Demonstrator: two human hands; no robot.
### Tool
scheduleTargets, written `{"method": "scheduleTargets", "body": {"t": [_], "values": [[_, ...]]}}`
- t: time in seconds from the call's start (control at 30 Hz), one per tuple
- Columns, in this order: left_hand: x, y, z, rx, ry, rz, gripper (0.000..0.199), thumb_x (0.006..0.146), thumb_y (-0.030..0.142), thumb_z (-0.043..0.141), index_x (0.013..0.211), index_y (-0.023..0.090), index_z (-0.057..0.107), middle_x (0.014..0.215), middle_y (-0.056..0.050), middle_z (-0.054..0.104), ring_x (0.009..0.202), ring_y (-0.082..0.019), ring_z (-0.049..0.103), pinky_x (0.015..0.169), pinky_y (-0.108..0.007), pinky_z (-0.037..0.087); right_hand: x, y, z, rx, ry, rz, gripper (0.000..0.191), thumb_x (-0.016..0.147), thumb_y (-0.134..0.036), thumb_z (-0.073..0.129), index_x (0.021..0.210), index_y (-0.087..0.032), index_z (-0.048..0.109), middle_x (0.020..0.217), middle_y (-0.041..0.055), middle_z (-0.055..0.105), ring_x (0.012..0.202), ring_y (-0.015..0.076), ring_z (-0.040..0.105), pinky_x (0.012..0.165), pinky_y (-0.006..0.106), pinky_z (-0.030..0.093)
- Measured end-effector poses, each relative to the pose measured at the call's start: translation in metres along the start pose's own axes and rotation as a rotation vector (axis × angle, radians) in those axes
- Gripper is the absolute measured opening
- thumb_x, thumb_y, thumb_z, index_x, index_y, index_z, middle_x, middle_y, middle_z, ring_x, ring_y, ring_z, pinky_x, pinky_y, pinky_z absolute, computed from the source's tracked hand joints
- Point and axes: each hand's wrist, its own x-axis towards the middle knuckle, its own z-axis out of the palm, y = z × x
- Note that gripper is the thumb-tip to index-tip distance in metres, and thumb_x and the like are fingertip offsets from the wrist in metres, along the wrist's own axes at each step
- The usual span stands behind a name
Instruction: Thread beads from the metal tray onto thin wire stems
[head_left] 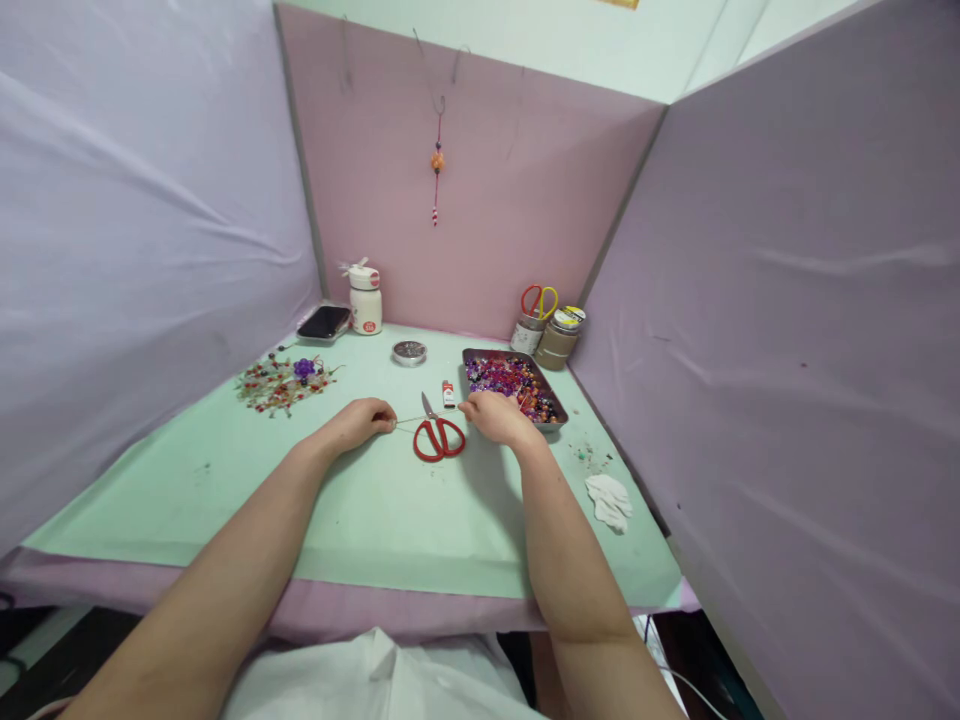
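Left grip (366, 416) and right grip (495, 414) pinching thin cord (411, 419), tray (553, 427) heaped with beads (508, 382) (many purple), jar (526, 338) holding looped handles (531, 290)

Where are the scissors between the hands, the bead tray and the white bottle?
Scissors (433, 420): head view, where blades meet handles.
Bead tray (553, 427): head view, front rim.
White bottle (365, 308): head view, body.
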Motion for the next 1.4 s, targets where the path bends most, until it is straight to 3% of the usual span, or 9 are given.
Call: {"method": "scheduleTargets", "body": {"t": [0.27,0.53,0.87,1.17,1.4], "values": [[0.001,0.002,0.001,0.017,-0.008,-0.007,0.025,0.070,0.038,0.052,0.079,0.019,0.067,0.087,-0.006,0.070,0.081,-0.021,0.060,0.076,-0.031,0.045,0.005,-0.001,0.004,0.074,0.130,0.125,0.044,0.093,-0.043,0.032,0.083,-0.019,0.067,0.092,0.0117,0.069,0.089,0.0246,0.061,0.077,0.034,0.036],[0.003,-0.005,0.005,0.015,0.005,0.010,0.025,0.071,0.037,0.054,0.081,0.019,0.067,0.086,-0.006,0.069,0.080,-0.020,0.060,0.074,-0.029,0.045,0.007,-0.003,0.007,0.072,0.140,0.174,0.036,0.090,-0.032,0.034,0.084,-0.018,0.066,0.094,0.0127,0.069,0.089,0.0263,0.061,0.077,0.036,0.037],[0.003,-0.002,0.004,0.006,-0.003,0.003,0.023,0.070,0.032,0.054,0.082,0.017,0.068,0.086,-0.006,0.068,0.080,-0.020,0.058,0.074,-0.028,0.042,0.004,-0.001,0.001,0.122,0.109,0.186,0.029,0.085,-0.027,0.036,0.087,-0.018,0.063,0.094,0.0104,0.068,0.087,0.0232,0.058,0.081,0.036,0.036],[0.004,-0.008,0.004,0.046,0.051,-0.003,0.020,0.070,0.025,0.055,0.081,0.017,0.069,0.084,-0.007,0.067,0.079,-0.020,0.058,0.074,-0.028,0.041,0.001,-0.001,-0.004,0.120,0.165,0.237,0.025,0.083,-0.026,0.039,0.083,-0.020,0.063,0.092,0.0082,0.068,0.088,0.0234,0.058,0.088,0.041,0.035],[0.004,-0.010,0.001,0.076,0.097,-0.013,0.028,0.069,0.027,0.060,0.092,0.017,0.071,0.085,-0.007,0.068,0.079,-0.020,0.059,0.075,-0.029,0.042,0.003,0.001,0.004,0.151,0.184,0.166,0.021,0.083,-0.028,0.043,0.080,-0.021,0.063,0.090,0.0057,0.069,0.086,0.0214,0.058,0.088,0.041,0.033]]}}
